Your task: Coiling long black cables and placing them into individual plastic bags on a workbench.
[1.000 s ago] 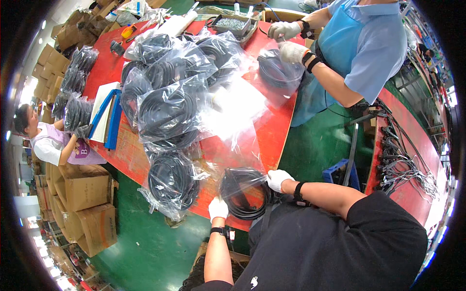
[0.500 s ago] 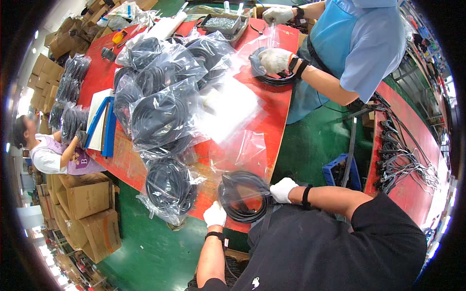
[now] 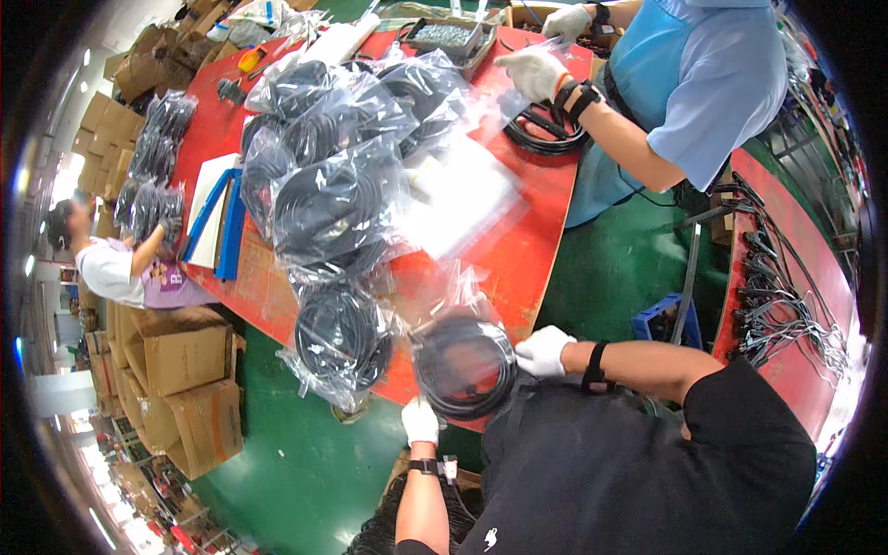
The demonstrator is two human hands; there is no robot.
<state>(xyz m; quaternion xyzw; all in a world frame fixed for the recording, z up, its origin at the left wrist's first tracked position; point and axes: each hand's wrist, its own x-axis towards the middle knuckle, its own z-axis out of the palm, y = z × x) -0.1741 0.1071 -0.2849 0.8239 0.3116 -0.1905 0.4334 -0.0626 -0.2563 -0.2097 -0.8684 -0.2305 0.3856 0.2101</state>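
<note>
On the near edge of the red table (image 3: 527, 277), a coil of black cable (image 3: 431, 370) lies in a clear plastic bag (image 3: 458, 298), whose far end rises creased beyond the coil. My left hand (image 3: 421, 422), in a white glove, is closed at the near left edge of the bag. At the coil's right side my right hand (image 3: 544, 353), also gloved, has its fingers closed on the bag's edge. Close by on the left lies a bagged cable coil (image 3: 340, 333). The fingertips of both hands are partly hidden.
Several bagged coils (image 3: 338, 203) are heaped mid-table beside a stack of clear bags (image 3: 462, 199). Across the table a co-worker's gloved hand (image 3: 535, 74) is above another black coil (image 3: 546, 139). Cartons (image 3: 190, 356) stand left; a blue crate (image 3: 659, 319) sits right.
The bag's far part has gone from flat to bunched, nearer the coil. My hands stay at its edges. The co-worker's hand has lifted off their coil. The whole view has shifted slightly.
</note>
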